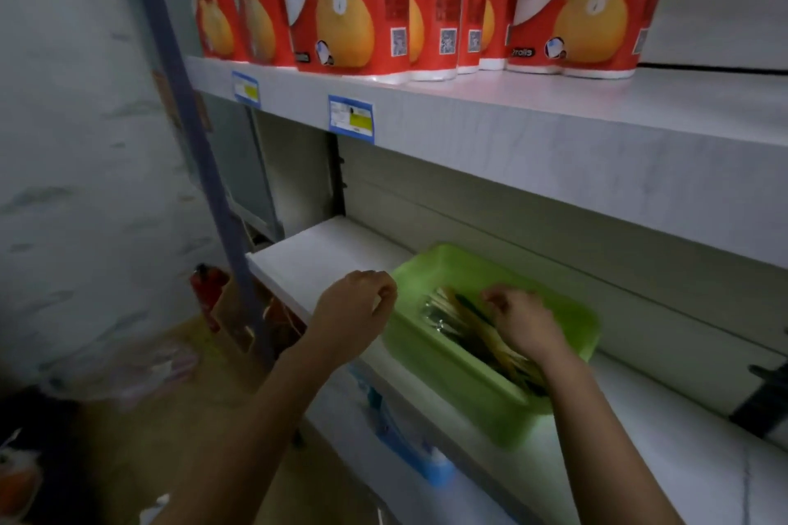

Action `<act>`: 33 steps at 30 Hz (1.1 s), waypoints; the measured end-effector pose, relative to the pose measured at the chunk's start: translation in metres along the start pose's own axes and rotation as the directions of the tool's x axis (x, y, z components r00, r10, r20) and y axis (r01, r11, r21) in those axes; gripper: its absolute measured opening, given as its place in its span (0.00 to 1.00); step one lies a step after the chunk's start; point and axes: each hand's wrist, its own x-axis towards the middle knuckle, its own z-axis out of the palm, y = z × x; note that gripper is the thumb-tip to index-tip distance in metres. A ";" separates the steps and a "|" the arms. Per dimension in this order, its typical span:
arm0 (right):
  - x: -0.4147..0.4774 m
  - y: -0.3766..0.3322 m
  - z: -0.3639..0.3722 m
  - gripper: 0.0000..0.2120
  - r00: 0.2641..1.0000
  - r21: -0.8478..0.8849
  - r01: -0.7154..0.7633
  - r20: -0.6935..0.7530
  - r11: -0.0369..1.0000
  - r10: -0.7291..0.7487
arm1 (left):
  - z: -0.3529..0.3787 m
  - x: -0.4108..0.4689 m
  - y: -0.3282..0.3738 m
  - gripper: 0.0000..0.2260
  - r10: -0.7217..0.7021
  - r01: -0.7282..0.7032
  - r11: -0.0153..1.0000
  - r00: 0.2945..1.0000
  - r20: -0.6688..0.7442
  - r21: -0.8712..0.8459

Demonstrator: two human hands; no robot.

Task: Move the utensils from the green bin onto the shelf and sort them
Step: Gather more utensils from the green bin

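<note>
A light green bin (430, 347) sits on the white lower shelf (315, 251). Inside it lies a bundle of long utensils (462, 322), some in clear wrapping, some yellow and dark. My right hand (526, 322) reaches down into the bin over the utensils with its fingers curled toward them; whether it grips any is blurred. My left hand (354, 303) hovers at the bin's left rim, fingers loosely curled, holding nothing visible.
The upper shelf (554, 128) carries several red paper-roll packs (349, 0) and two blue price tags (350, 118). A blue upright post (200, 149) stands at left. A red object (204, 290) and clutter lie on the floor below left.
</note>
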 end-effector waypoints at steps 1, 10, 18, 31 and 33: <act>0.006 0.006 0.002 0.11 0.999 -0.015 -0.022 0.026 1.000 0.023 | 0.005 0.010 -0.001 0.09 0.022 -0.021 1.000 1.000 0.016 -0.020; 0.031 0.035 0.004 0.14 0.949 -0.230 -0.173 0.220 0.958 0.224 | 0.055 0.076 0.004 0.08 0.186 -0.164 0.981 0.950 0.249 -0.106; 0.045 0.025 0.019 0.14 0.858 -0.346 -0.221 0.375 0.912 0.351 | 0.100 0.122 -0.022 0.08 0.256 -0.286 0.958 0.780 0.571 -0.039; 0.048 0.024 0.034 0.23 0.806 -0.400 -0.398 0.278 0.826 0.523 | 0.141 0.161 -0.021 0.10 0.469 -0.684 0.730 0.492 0.733 -0.008; 0.045 0.023 0.037 0.22 0.798 -0.434 -0.405 0.261 0.804 0.543 | 0.142 0.162 -0.017 0.09 0.505 -0.726 0.688 0.495 0.707 0.017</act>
